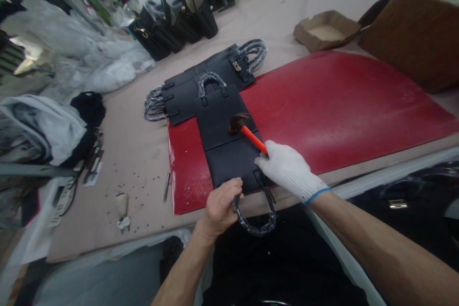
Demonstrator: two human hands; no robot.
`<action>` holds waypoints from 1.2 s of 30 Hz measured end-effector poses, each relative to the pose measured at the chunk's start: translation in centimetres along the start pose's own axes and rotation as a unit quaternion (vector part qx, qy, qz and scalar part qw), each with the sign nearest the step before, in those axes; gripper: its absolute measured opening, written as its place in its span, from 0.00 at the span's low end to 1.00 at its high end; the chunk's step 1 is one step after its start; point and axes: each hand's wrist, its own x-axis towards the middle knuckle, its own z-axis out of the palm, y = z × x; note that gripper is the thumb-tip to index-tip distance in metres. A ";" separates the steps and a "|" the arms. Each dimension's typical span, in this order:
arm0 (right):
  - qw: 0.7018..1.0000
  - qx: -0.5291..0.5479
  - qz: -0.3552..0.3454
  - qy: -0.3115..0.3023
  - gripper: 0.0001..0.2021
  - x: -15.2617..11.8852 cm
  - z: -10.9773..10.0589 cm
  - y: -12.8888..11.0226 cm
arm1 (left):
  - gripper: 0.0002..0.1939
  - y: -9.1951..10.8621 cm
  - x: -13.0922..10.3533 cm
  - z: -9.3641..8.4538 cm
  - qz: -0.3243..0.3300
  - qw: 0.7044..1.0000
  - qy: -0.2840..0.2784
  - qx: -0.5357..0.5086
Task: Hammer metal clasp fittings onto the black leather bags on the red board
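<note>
A black leather bag panel (229, 129) lies over a red mat (315, 110), with a plastic-wrapped handle at each end. My right hand (287, 167), in a white knitted glove, is wrapped round the orange handle of a claw hammer (251, 136); the hammer's head is over the middle of the panel. At the near edge, my bare left hand (224, 205) grips the near wrapped handle (258, 229) by its left end. Beyond the panel, more black bag pieces (186, 88) with wrapped handles lie in a stack.
Finished-looking black bags (175, 24) stand at the back. A cardboard tray (324, 31) and a large carton (412, 33) are at the right. A metal rod (167, 187), a small wooden-handled tool (122, 208) and tiny dark bits lie left of the mat. Clear plastic is piled behind.
</note>
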 end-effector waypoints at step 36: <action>1.000 -0.004 -0.014 -0.008 0.15 -0.1 -0.2 0.0 | 0.06 0.2 0.3 1.6 -0.089 0.994 0.052 0.023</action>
